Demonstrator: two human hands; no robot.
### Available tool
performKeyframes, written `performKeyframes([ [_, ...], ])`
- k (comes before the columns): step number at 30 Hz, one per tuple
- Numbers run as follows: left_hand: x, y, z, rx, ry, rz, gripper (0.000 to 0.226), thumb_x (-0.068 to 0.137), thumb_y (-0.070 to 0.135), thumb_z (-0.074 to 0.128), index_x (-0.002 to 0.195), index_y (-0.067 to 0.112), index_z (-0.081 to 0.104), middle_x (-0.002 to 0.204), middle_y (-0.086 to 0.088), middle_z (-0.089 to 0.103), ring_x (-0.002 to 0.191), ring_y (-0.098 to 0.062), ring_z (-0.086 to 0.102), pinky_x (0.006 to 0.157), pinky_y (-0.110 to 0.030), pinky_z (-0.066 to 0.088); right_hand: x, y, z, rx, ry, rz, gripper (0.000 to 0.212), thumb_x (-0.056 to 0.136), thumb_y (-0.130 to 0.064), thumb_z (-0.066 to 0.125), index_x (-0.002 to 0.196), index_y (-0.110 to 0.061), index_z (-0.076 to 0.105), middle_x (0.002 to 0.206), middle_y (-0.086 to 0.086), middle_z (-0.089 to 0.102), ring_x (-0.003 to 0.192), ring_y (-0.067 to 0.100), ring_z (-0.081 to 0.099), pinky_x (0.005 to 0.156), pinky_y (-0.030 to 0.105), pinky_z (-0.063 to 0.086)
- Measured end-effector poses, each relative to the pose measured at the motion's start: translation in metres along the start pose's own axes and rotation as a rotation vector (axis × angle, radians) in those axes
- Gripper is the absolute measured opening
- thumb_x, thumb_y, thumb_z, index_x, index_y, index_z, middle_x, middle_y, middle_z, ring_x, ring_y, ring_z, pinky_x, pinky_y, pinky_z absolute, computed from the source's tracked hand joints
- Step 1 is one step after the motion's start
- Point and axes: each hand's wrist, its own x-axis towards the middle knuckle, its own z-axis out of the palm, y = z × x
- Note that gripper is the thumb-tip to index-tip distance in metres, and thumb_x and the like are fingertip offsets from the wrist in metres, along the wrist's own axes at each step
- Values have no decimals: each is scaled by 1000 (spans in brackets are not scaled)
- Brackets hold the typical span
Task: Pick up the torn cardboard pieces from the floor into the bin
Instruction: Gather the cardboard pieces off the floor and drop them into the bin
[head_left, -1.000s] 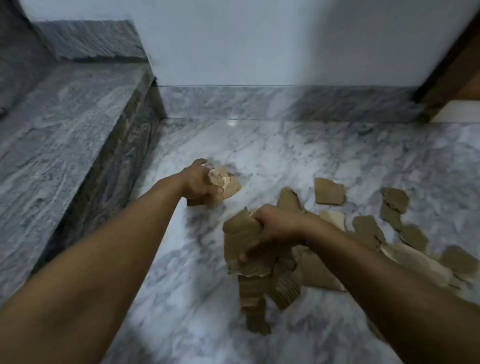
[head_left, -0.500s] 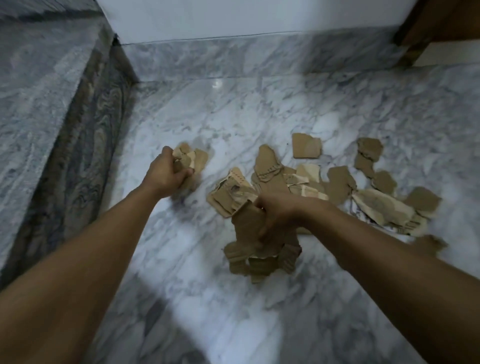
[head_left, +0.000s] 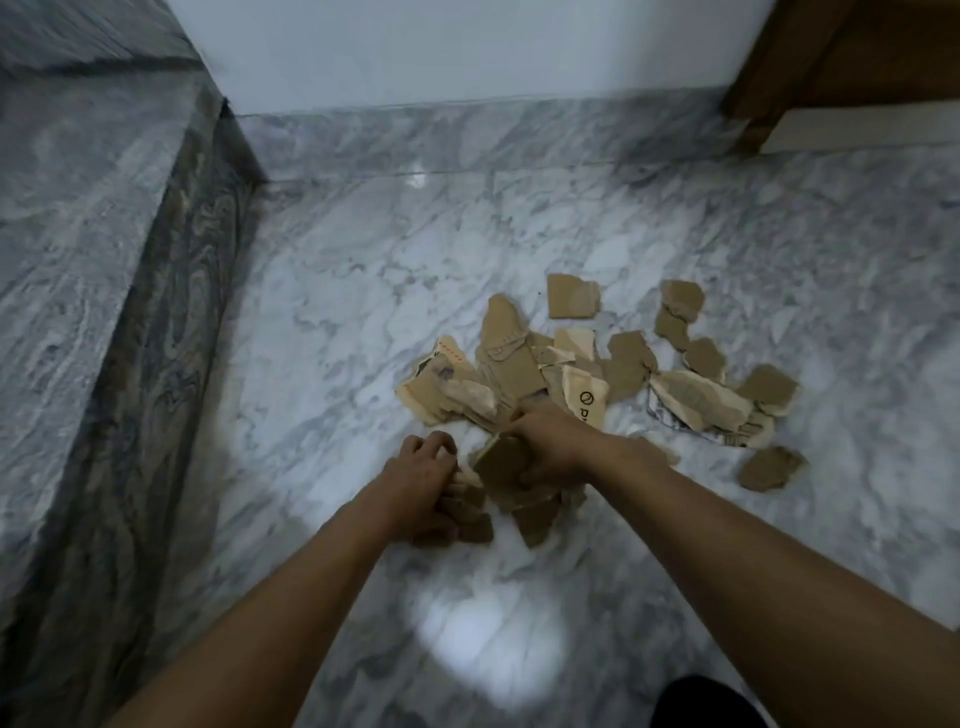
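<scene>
Several torn brown cardboard pieces (head_left: 519, 358) lie scattered on the marble floor (head_left: 363, 291) at centre right. My right hand (head_left: 550, 441) is closed around a stack of cardboard pieces (head_left: 501, 462) just in front of the pile. My left hand (head_left: 421, 483) sits close beside it on the left, fingers curled over a few small cardboard scraps (head_left: 467, 519). The two hands almost touch. A loose piece (head_left: 769, 467) lies apart at the right. No bin is in view.
A raised marble step (head_left: 88, 249) with a dark patterned riser runs along the left. A white wall with a marble skirting (head_left: 467, 130) closes the back. A wooden door frame (head_left: 831, 57) stands at the top right. A dark object (head_left: 706, 701) shows at the bottom edge.
My left hand has come in from the left with its scraps and now sits beside my right hand. The right hand keeps its stack. The view has tilted further down.
</scene>
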Motion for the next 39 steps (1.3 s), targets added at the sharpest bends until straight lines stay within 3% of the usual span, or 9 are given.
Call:
performKeyframes([
  [3,2,-1,16,19,114,11,60,75,48,74,122,23,46,134,0,39,111,-24,42,87,-36,45,9,-1,20,-206,27,-76,69,75,-35,81,135,-28,49,148,5,33,129,34,36,102,46,42],
  [7,3,0,16,-72,124,6,51,78,39,72,116,23,41,110,-2,55,96,-25,55,77,-37,48,16,-1,21,-333,17,-63,57,92,-31,66,143,-24,43,155,6,27,138,38,27,109,52,34],
  [13,7,-3,8,-129,-4,-113,39,77,40,72,104,20,53,105,-4,62,92,-25,60,82,-40,53,22,-6,26,-307,6,-31,73,87,-26,70,149,-19,32,150,15,39,130,40,44,106,49,39],
  [20,2,-19,-16,-61,-136,-149,21,78,25,72,72,22,52,84,2,55,80,-18,56,67,-26,42,11,6,30,-11,-74,67,46,80,-22,78,122,-10,63,122,14,64,113,32,61,88,32,47],
  [25,25,-18,-55,3,133,-29,11,87,11,59,97,15,58,84,-6,47,63,-10,48,64,-29,44,-17,39,-20,231,-6,157,44,77,-23,83,116,-15,66,116,5,68,105,26,64,89,39,52],
  [28,55,-11,-66,62,112,21,60,69,38,80,123,19,60,136,-5,43,120,-24,47,99,-37,44,-22,58,-50,332,93,213,39,78,-25,83,113,-15,70,107,6,70,95,24,64,88,42,54],
  [31,70,8,-69,160,79,-3,64,70,45,79,128,27,57,153,4,30,140,-29,25,105,-48,38,-9,69,-43,289,142,367,55,70,-40,83,117,-15,67,116,11,66,105,28,61,90,42,54],
  [35,78,15,-45,354,181,18,70,74,34,78,136,29,47,144,1,40,133,-29,33,108,-49,30,6,73,-5,196,249,461,87,59,-55,78,131,-15,49,134,11,46,127,38,43,97,50,45],
  [39,78,3,-40,286,217,67,72,74,37,78,136,31,41,131,-4,44,114,-28,49,94,-41,45,-2,67,11,186,389,420,59,80,-40,74,125,-19,42,127,9,52,122,37,49,97,53,36],
])
